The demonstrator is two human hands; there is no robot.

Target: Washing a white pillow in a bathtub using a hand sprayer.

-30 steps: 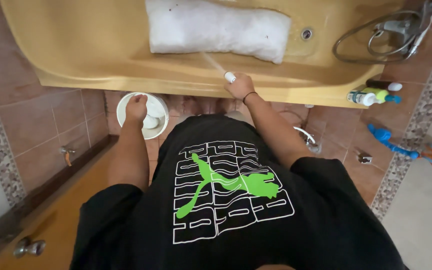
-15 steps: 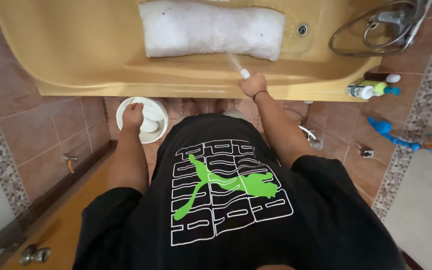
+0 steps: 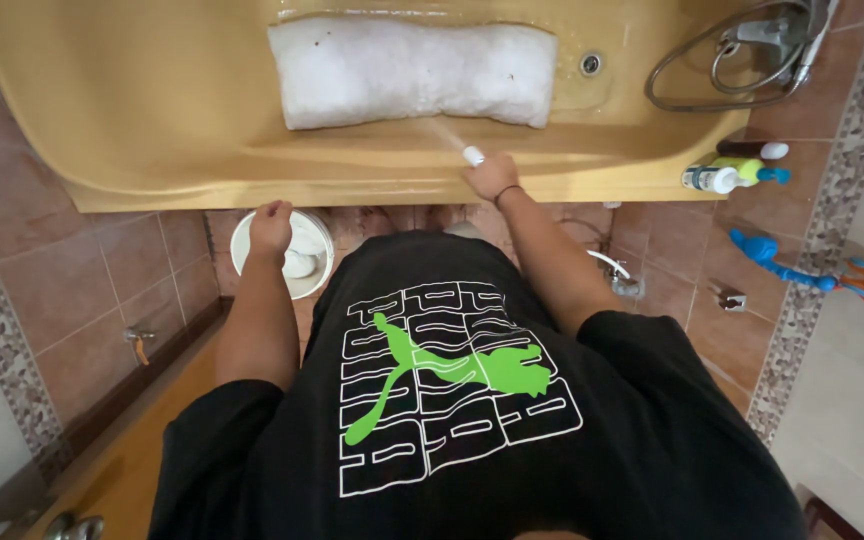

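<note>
Right hand (image 3: 492, 178) with sprayer (image 3: 473, 155) over bathtub (image 3: 152, 150)

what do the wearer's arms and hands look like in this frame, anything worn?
Both forearms are bare. The left hand wears nothing. The right hand has a thin dark band around its wrist. No gloves. Short black sleeves belong to a black T-shirt with a green and white graphic.

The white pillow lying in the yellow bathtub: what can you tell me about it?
The white pillow is a long, plump rectangular cushion with a bumpy fabric surface and a few small dark specks. It lies flat along the bottom of the mustard-yellow bathtub, with one end close to the drain. A thin spray from the white nozzle in the right hand points at its lower right edge. No hand touches it.
</note>
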